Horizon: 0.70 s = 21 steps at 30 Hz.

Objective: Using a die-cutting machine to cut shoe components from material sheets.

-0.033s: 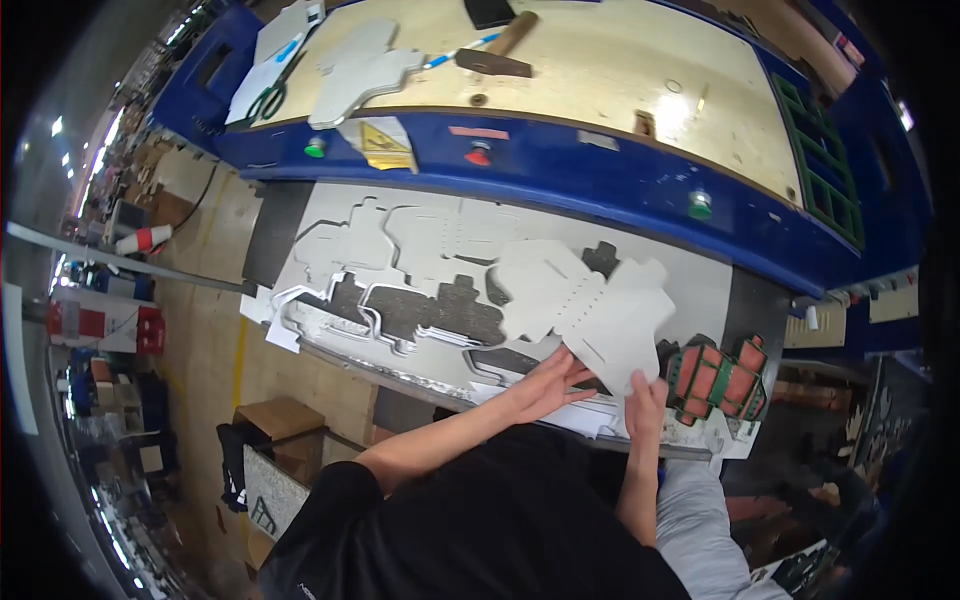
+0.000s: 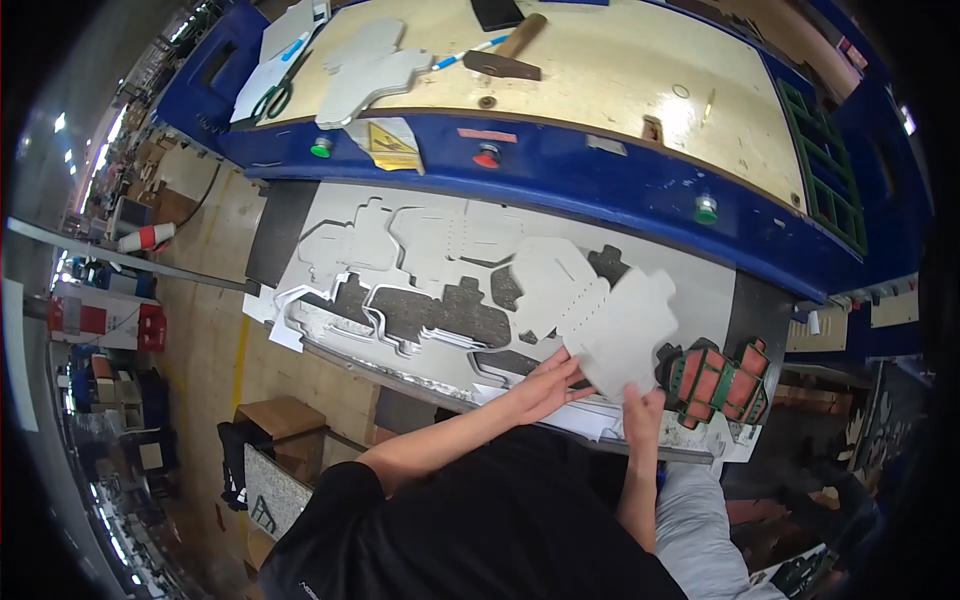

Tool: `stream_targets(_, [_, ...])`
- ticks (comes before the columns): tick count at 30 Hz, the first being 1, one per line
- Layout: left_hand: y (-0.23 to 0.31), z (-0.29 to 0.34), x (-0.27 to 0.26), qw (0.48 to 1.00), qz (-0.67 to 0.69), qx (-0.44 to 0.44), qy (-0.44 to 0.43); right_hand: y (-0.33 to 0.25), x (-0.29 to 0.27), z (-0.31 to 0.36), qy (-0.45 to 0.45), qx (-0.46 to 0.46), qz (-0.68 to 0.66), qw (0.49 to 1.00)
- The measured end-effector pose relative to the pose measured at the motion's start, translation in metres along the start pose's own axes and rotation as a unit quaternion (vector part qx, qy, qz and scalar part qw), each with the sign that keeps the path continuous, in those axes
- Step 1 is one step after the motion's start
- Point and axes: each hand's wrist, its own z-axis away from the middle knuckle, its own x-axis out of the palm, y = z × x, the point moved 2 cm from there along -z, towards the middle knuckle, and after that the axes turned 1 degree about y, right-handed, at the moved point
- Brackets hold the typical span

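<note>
A pale grey die-cut cardboard blank [image 2: 622, 325], with a dotted crease line across its middle, is tilted above the work surface. My right hand [image 2: 641, 412] pinches its near edge between thumb and fingers. At the blank's near left edge, my left hand [image 2: 545, 392] has its fingers apart, with the fingertips touching the edge. Under and left of the blank lies a grey cardboard sheet [image 2: 345, 245] with cut outlines and dark openings. To the right of my right hand sits a cutting die [image 2: 720, 382] with red pads and green edging.
A blue press beam [image 2: 560, 165] with green and red buttons crosses behind the sheet. On its pale top lie a hammer [image 2: 505, 66], a pen [image 2: 470, 52], green-handled scissors [image 2: 272, 100] and stacked grey blanks [image 2: 375, 75]. A cardboard box [image 2: 285, 425] stands at lower left.
My right hand has shifted slightly nearer to me and left, still pinching the blank, whose near part has changed its tilt. The left hand stays about where it was. The view has shifted slightly.
</note>
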Motion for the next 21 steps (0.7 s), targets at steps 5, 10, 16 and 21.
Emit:
stream_targets(5, [0.074, 0.030, -0.040, 0.963, -0.205, 0.006, 0.175, -0.001, 0.072, 0.035, -0.436, 0.167, 0.203, 0.860])
stream_targets(10, [0.288, 0.082, -0.051, 0.739, -0.653, -0.109, 0.129, 0.027, 0.107, -0.029, -0.346, 0.165, 0.094, 0.919])
stream_targets(16, [0.391, 0.000, -0.155, 0.518, -0.851, -0.085, -0.005, 0.132, 0.163, -0.150, 0.119, 0.198, -0.163, 0.959])
stream_targets(21, [0.368, -0.013, -0.184, 0.485, -0.874, -0.009, 0.029, 0.136, 0.210, -0.162, 0.242, 0.222, -0.170, 0.929])
